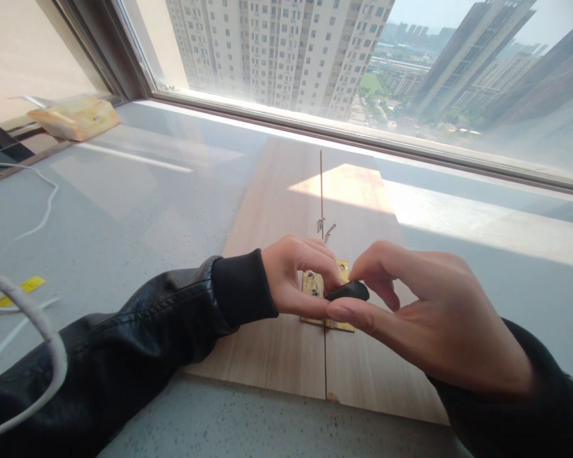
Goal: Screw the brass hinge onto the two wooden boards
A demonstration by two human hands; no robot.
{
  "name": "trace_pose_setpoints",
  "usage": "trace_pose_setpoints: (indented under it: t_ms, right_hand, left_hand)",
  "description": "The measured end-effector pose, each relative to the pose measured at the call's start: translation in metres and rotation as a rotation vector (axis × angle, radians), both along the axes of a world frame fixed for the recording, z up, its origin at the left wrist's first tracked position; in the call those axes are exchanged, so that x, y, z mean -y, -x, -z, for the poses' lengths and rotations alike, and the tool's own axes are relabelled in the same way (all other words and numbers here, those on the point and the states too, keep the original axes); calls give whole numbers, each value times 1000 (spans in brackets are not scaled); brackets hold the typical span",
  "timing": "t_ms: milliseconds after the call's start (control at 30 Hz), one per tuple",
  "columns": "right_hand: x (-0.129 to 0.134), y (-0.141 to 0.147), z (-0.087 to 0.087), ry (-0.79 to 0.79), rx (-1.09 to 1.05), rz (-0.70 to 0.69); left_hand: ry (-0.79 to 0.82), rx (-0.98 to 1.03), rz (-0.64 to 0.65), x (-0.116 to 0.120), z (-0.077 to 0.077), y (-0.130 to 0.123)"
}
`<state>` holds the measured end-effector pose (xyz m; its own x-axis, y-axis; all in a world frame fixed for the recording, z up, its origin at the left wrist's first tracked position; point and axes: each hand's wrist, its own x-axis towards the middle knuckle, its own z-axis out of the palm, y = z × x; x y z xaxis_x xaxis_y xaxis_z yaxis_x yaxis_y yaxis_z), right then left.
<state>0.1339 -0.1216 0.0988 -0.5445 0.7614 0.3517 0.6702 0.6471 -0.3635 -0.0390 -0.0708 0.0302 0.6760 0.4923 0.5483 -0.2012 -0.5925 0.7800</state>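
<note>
Two pale wooden boards lie edge to edge, with a brass hinge across their seam. Over the hinge, my right hand is closed with thumb and fingers on the black handle of a screwdriver. The thumb and fingers of my left hand come together at the handle's front end, touching it. The screwdriver's shaft and tip are hidden by the hands, and so is part of the hinge. Further up the seam lie a few small loose screws.
The boards rest on a speckled grey-white sill below a large window. A yellow tissue pack sits at the far left corner. White cable loops at the left, near a yellow tag.
</note>
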Motion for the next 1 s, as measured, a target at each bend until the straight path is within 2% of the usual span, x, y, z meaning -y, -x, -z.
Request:
trace_pose_setpoints:
  t_ms: [167,233,300,500,700,1000]
  right_hand:
    - [-5,-15,-16,400,-27,-288]
    - [-7,-20,-17,467,-18,-338]
    - [-8,-22,-15,467,-28,-334]
    - [-6,-16,-7,301,-24,-259]
    - [-2,-9,1,14,98,-153]
    - [2,5,6,-216,133,40]
  left_hand:
    - [94,-47,133,0,3,1]
    - [144,-68,122,0,4,1]
    - [165,-81,115,1,3,2]
    - [113,-99,69,1,-5,4]
    - [74,-109,-18,2,-7,3]
    - [-88,-144,-133,0,-8,0]
